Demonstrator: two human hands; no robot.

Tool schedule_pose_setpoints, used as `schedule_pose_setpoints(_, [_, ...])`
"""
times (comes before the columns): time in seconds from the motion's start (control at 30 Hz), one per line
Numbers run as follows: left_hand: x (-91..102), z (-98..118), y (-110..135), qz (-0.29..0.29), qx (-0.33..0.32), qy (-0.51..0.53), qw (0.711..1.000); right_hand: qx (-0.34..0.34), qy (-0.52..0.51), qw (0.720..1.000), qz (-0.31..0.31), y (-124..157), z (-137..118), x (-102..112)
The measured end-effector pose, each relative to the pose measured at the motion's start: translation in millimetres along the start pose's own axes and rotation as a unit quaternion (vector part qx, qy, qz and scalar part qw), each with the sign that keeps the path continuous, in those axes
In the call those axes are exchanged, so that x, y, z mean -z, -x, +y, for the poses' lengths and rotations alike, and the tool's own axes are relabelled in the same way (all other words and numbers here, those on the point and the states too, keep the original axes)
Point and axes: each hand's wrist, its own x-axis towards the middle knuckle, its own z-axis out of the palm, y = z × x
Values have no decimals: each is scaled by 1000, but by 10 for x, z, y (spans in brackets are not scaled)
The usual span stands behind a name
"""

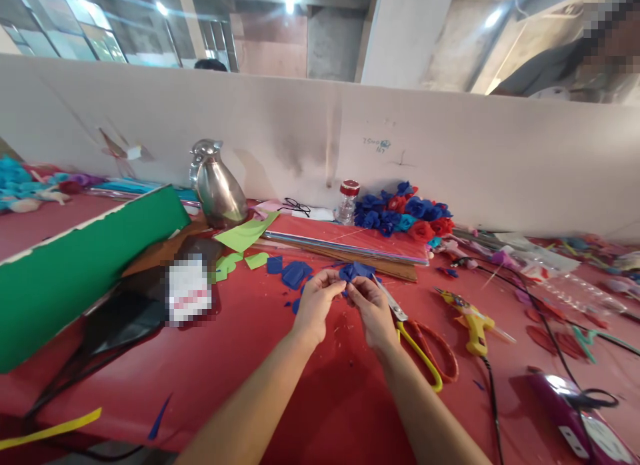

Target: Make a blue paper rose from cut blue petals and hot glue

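Observation:
Between the fingertips of both my hands is a piece of dark blue paper [356, 270], pinched just above the red table. My left hand [319, 305] grips its left side, thumb against fingers. On the other side my right hand [371, 308] pinches it too; part of the paper is hidden behind the fingers. Loose blue paper cutouts [296, 274] lie to the left of my left hand. Close beside my right hand rest scissors [407, 328] with one yellow and one orange handle loop.
A yellow glue gun [470, 321] lies on the right, its cord trailing forward. Behind are blue and red paper flowers [400, 211], a red-lidded jar [349, 201] and a steel jug [219, 185]. Green paper [247, 233] and a green box [95, 265] occupy the left.

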Motion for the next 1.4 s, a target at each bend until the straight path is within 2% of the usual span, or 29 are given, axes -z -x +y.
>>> schedule_pose_setpoints(0.2, [4, -47, -14, 25, -52, -93, 994, 19, 0, 1000, 1, -14, 20, 17])
schedule_pose_setpoints(0.37, [50, -98, -54, 44, -131, -212, 968, 26, -26, 999, 12, -21, 2, 8])
schedule_pose_setpoints(0.47, [70, -101, -83, 9, -162, -259, 952, 9, -59, 998, 31, -10, -35, -8])
schedule_pose_setpoints(0.6, [79, -92, -99, -26, -196, -285, 938, -49, -104, 993, 28, 2, -63, -24])
schedule_pose_setpoints(0.73, [98, -124, -115, -55, -158, -268, 949, -72, -123, 989, 29, 5, -55, -37])
schedule_pose_setpoints(0.83, [124, -173, -159, -73, -139, -242, 958, -45, -89, 995, 16, 13, -73, -36])
schedule_pose_setpoints(1.0, [174, -245, -263, -48, -146, -225, 962, 23, -42, 999, 11, 21, -162, 0])
schedule_pose_setpoints(1.2, [191, -284, -278, -55, -137, -221, 964, 46, -9, 997, 59, 5, -211, 5])
schedule_pose_setpoints(1.3, [185, -292, -270, -59, -133, -213, 966, 41, -11, 996, 78, -7, -199, 2])
schedule_pose_setpoints(1.4, [178, -291, -270, -56, -119, -191, 973, 16, -30, 997, 69, -11, -179, 9])
